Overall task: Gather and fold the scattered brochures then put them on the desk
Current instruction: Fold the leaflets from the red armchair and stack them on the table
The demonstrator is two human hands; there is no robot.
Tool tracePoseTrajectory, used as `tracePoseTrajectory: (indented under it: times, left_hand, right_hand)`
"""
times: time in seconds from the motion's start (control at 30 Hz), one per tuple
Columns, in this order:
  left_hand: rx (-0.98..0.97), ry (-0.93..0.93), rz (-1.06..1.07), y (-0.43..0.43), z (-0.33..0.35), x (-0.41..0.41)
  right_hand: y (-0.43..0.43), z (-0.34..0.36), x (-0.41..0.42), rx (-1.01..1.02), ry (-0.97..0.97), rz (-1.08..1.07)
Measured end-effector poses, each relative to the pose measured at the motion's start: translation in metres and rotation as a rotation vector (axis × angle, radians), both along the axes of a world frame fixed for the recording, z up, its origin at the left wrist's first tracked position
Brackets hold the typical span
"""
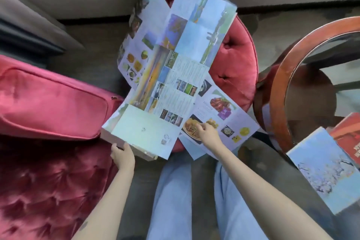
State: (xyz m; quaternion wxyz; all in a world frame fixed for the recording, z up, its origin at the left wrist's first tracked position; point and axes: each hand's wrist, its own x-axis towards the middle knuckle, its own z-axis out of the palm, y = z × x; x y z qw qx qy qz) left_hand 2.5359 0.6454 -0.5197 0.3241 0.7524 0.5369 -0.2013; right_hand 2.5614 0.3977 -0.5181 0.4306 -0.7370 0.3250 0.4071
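- Your left hand (pixel 122 154) grips the near left corner of the long brochure (pixel 175 76), with the thumb on top of the edge.
- The long brochure is open and unfolded. It stretches from your left hand to the far side, over the red stool (pixel 238 60).
- Your right hand (pixel 208 133) rests with bent fingers on the food brochure (pixel 229 121). Whether it pinches the paper or only touches it, you cannot tell.
- The food brochure lies open at the near right edge of the stool, partly under the long brochure.
- A third brochure (pixel 139 31), also open, lies on the far left side under the long one.
- On the right stands a round table (pixel 276 91) with a wooden rim. A blue brochure (pixel 321 167) and a red brochure (pixel 348 138) lie on it, touching each other.
- On the left there is a pink pillow (pixel 48 99), and nearer to you a red tufted seat (pixel 48 185).
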Motion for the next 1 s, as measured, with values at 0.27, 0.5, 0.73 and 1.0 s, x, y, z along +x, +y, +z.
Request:
tracePoseTrajectory:
  times: [0.27, 0.5, 0.73, 1.0]
  left_hand:
    - [-0.339, 0.001, 0.324, 0.021, -0.021, -0.004]
    - [-0.43, -0.028, 0.365, 0.024, -0.018, -0.007]
    - [-0.261, -0.168, 0.352, 0.024, -0.006, 0.0]
    - [-0.638, -0.357, 0.355, -0.015, 0.041, 0.029]
  right_hand:
    - [0.069, -0.041, 0.008, 0.054, 0.368, -0.508]
    - [0.106, -0.041, 0.002, 0.123, 0.485, -0.547]
    - [0.092, -0.001, 0.005, 0.374, 0.27, -0.53]
    - [0.049, 0.038, -0.014, 0.581, 0.088, -0.458]
